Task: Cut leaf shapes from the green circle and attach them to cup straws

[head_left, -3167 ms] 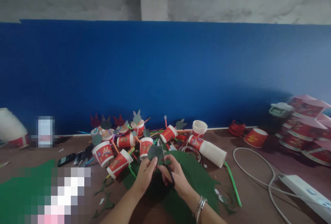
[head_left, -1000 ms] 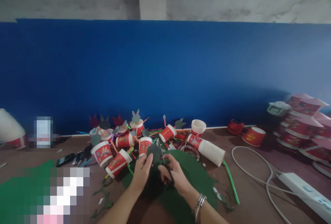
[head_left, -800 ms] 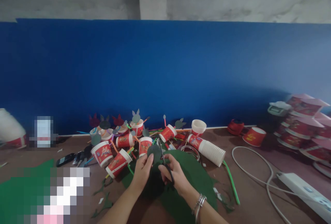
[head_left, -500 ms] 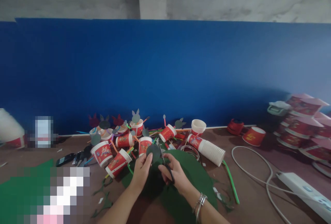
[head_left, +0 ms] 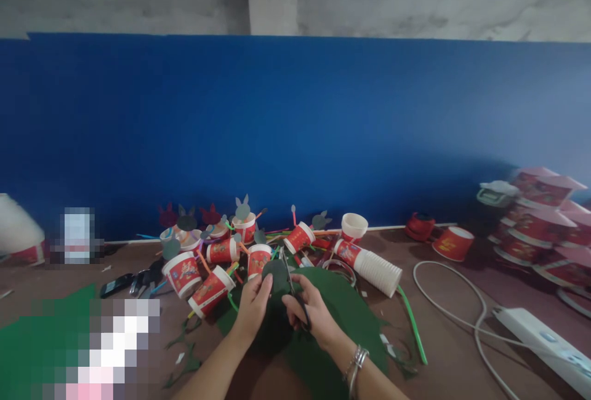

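Note:
In my left hand [head_left: 255, 303] is a dark green paper piece [head_left: 276, 272] with a rounded top, pinched between thumb and fingers. My right hand [head_left: 310, 309] grips a pair of scissors [head_left: 302, 312] by the dark handles, blades pointing away from me along the right edge of the piece. Whether the blades bite into the paper I cannot tell. Beneath both hands lies a larger dark green sheet [head_left: 344, 301]. Just beyond them, red-and-white paper cups [head_left: 259, 260] lie among coloured sticks, some bearing rabbit-head cutouts [head_left: 242, 208].
A stack of paper cups [head_left: 376, 272] lies on its side to the right, beside a green stick [head_left: 413, 326]. Farther right are a white cable [head_left: 480, 295], a power strip [head_left: 549, 341] and piled cups [head_left: 545, 221]. Green scraps [head_left: 189, 363] lie at left. A blue panel [head_left: 295, 129] stands behind.
The paper piece has shifted very slightly in my left hand beside the scissors. My hands and everything around them stay almost exactly in place.

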Available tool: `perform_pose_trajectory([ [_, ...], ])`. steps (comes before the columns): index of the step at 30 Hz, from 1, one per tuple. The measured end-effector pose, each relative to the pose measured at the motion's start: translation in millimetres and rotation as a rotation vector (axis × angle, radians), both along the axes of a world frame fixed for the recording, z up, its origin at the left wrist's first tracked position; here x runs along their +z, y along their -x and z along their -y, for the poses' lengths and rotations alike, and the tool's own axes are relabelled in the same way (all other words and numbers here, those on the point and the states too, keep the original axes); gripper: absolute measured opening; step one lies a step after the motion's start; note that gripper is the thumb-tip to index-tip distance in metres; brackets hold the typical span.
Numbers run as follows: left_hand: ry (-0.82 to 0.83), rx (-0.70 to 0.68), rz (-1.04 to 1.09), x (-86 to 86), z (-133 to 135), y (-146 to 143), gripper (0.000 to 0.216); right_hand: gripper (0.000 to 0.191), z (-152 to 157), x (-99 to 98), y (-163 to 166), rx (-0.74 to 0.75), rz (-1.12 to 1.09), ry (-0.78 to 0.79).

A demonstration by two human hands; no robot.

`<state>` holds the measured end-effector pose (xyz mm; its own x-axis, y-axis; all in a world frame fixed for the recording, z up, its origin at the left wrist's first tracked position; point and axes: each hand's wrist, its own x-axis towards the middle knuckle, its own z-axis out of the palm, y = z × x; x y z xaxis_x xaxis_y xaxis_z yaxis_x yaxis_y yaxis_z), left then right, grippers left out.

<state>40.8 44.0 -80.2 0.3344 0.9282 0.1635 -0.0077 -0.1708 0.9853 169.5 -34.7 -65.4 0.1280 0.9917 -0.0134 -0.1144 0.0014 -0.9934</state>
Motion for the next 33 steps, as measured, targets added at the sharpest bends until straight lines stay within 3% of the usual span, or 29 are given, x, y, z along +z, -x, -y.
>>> perform_pose_trajectory([
  [15, 0.094, 0.017, 0.138, 2.6, 3.4, -1.1, 0.036, 0.047, -2.0, 0.3, -1.1, -0.006, 0.075, 0.074],
  [24, -0.032, -0.008, -0.006, 3.6, 1.8, -0.2, 0.037, 0.048, -1.6, -6.3, -1.6, 0.014, 0.016, 0.022],
  [33, 0.06, 0.007, 0.074, 7.0, 3.1, -0.6, 0.038, 0.051, -0.7, 0.2, -1.2, 0.001, 0.062, 0.077],
])
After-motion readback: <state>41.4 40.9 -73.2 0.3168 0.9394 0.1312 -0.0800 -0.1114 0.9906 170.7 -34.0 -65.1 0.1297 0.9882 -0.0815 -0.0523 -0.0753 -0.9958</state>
